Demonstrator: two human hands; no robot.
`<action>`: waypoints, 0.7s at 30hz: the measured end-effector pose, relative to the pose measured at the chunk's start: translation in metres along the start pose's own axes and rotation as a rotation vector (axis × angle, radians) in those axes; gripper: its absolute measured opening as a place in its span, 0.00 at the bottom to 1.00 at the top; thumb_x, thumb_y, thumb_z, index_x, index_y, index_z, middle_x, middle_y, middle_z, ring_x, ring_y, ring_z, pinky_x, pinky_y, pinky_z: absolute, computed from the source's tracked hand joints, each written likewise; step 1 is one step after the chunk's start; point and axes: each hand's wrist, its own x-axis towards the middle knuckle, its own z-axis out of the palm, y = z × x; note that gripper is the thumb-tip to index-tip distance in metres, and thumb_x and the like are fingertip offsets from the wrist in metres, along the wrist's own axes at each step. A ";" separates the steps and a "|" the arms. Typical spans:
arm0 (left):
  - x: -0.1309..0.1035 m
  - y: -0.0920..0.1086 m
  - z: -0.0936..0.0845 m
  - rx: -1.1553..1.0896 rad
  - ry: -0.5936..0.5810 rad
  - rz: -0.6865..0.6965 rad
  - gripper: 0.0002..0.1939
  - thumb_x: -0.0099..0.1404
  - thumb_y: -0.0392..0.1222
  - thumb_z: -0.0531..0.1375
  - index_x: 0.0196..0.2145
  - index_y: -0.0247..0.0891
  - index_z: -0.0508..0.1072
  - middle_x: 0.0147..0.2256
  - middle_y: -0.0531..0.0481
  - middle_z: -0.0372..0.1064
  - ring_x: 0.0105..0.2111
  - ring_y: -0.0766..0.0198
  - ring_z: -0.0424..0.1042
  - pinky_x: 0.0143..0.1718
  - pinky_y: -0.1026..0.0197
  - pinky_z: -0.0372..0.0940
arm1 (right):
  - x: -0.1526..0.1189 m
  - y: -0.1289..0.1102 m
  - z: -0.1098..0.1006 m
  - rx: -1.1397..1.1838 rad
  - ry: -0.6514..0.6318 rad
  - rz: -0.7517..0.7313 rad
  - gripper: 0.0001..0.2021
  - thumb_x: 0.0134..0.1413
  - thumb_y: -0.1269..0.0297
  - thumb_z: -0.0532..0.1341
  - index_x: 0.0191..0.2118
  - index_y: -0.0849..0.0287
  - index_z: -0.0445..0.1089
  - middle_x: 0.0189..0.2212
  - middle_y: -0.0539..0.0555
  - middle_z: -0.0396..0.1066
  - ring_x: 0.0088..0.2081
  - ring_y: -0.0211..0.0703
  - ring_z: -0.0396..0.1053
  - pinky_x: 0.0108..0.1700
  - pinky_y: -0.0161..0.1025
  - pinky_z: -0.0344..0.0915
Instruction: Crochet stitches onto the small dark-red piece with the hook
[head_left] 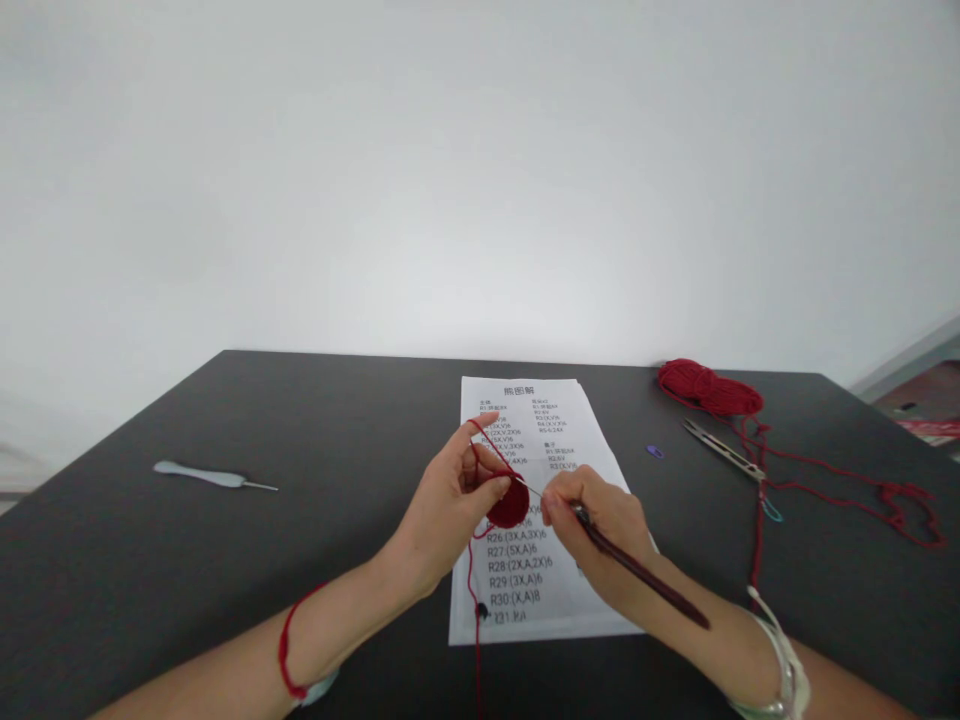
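Observation:
Between the thumb and fingers of my left hand [457,480] is a small round piece of dark red crochet [510,505]. Red yarn [471,570] runs over my raised left index finger and also hangs down toward the table's front edge. My right hand [596,515] is closed around a crochet hook [645,575] with a dark brown handle, which slants back over my wrist. The hook's thin metal shaft points left and reaches the top edge of the crochet piece; its very tip is too small to make out. Beneath both hands lies a printed pattern sheet [555,610].
A second crochet hook [199,474] with a pale handle lies at the left. At the right are a red yarn skein [709,388], thread snips [724,450], a purple stitch marker [655,452] and loose yarn strands [900,495]. A white wall [480,200] stands behind the dark table [337,400].

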 end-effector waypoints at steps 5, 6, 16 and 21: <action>-0.001 -0.002 0.001 0.005 0.050 0.021 0.29 0.54 0.32 0.61 0.54 0.34 0.59 0.25 0.58 0.67 0.26 0.67 0.67 0.31 0.63 0.63 | -0.007 0.002 0.012 -0.095 0.039 -0.267 0.10 0.61 0.74 0.49 0.29 0.55 0.57 0.19 0.47 0.62 0.20 0.37 0.62 0.23 0.34 0.58; -0.001 -0.001 0.002 0.005 0.058 0.010 0.29 0.54 0.33 0.61 0.54 0.34 0.59 0.24 0.58 0.67 0.25 0.68 0.67 0.30 0.63 0.62 | -0.009 0.003 0.014 -0.075 0.039 -0.280 0.09 0.60 0.74 0.50 0.30 0.55 0.57 0.20 0.47 0.62 0.21 0.37 0.62 0.24 0.34 0.58; -0.002 0.007 0.007 -0.069 0.019 -0.070 0.31 0.51 0.32 0.64 0.53 0.33 0.60 0.22 0.58 0.69 0.22 0.68 0.67 0.27 0.64 0.63 | -0.015 0.024 0.021 0.103 -0.079 -0.125 0.06 0.59 0.73 0.55 0.35 0.53 0.61 0.26 0.49 0.67 0.25 0.39 0.66 0.29 0.37 0.63; 0.001 0.004 -0.001 -0.215 -0.061 -0.147 0.36 0.51 0.29 0.65 0.57 0.35 0.58 0.24 0.57 0.70 0.25 0.70 0.68 0.31 0.65 0.62 | 0.002 0.026 0.005 0.229 -0.126 -0.246 0.09 0.58 0.75 0.54 0.40 0.53 0.61 0.28 0.49 0.67 0.27 0.37 0.67 0.27 0.33 0.63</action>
